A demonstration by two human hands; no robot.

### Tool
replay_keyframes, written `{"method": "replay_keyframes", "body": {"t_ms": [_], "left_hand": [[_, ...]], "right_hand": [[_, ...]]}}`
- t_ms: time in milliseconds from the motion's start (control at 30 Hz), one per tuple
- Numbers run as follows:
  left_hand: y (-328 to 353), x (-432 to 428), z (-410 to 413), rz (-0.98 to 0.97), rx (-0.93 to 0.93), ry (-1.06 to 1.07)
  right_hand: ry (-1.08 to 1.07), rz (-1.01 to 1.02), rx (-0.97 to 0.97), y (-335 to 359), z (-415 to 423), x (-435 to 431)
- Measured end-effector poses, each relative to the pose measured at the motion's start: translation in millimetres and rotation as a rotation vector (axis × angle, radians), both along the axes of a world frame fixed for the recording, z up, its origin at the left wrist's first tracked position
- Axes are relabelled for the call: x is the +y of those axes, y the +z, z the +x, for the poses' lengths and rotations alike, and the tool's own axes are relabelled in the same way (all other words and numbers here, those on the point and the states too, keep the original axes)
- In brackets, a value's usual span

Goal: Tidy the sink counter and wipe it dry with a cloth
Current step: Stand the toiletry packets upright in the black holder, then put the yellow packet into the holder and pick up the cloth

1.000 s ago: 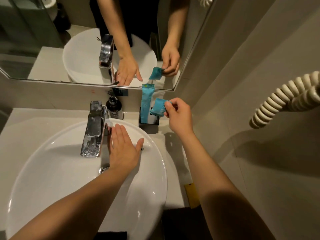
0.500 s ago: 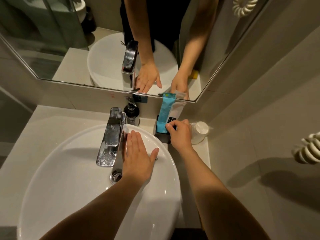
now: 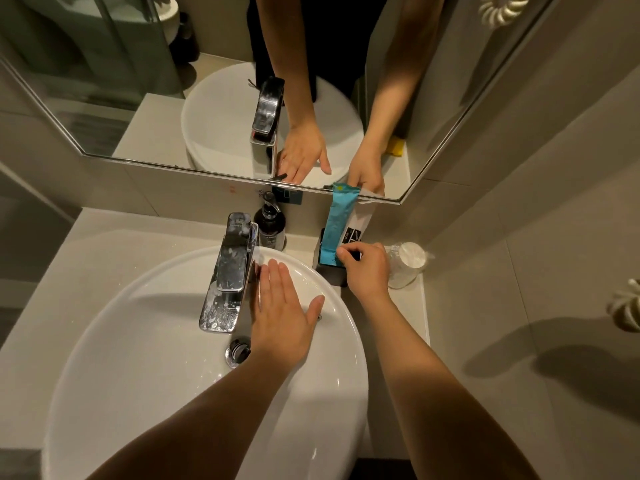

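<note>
With right hand [image 3: 369,271] fingers pinched at the tall teal sachet [image 3: 337,225] in the black rectangular holder [image 3: 330,273] and left hand [image 3: 282,315] spread flat, the holder could be tipped toward the wrapped plastic cup [image 3: 407,265] just beside it.

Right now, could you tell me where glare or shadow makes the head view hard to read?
Head view: the tap shows bright speckled glare; the left hand casts a soft shadow in the basin; wide-angle bending curves the mirror edge; the frame is sharp.

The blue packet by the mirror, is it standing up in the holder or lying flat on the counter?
Standing up. The blue packet rises from the black holder, its top leaning against the mirror, right hand at its base.
</note>
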State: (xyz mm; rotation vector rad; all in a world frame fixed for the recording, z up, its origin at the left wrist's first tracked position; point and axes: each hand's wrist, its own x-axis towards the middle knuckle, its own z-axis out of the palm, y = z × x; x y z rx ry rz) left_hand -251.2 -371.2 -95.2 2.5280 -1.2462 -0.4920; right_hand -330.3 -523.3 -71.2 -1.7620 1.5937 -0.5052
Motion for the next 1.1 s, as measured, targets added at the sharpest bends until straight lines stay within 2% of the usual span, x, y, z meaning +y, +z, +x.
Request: {"method": "replay_keyframes", "body": {"t_ms": [233, 400, 600, 767, 900, 967, 1100], "left_hand": [[-0.8, -0.1, -2.5, 0.021, 0.026, -0.004], [1.8, 4.5, -4.9, 0.036, 0.056, -0.016], [-2.7, 1.0, -0.1, 0.033, 0.075, -0.032], [-3.5, 0.8, 3.5, 0.031, 0.068, -0.044], [-2.7, 2.5, 4.1, 0.038, 0.06, -0.045], [-2.7, 2.6, 4.5, 0.035, 0.068, -0.041], [-4.1, 2.0, 5.1, 0.024, 0.065, -0.039]], "right_hand": [[-0.08, -0.037, -0.185, 24.5, -29.0, 17.3], [-0.145, -0.003, -0.201, 41.5, -86.6, 46.2], [-0.277, 0.161, -0.041, 32.7, -164.9, 100.0], [-0.242, 0.315, 0.231, 19.5, -192.8, 152.3], [-0.158, 0.314, 0.461, -4.2, -202.2, 181.0], [-0.178, 0.316, 0.465, -12.9, -202.8, 189.1], [-0.243, 0.298, 0.35, -19.4, -194.7, 190.4]]}}
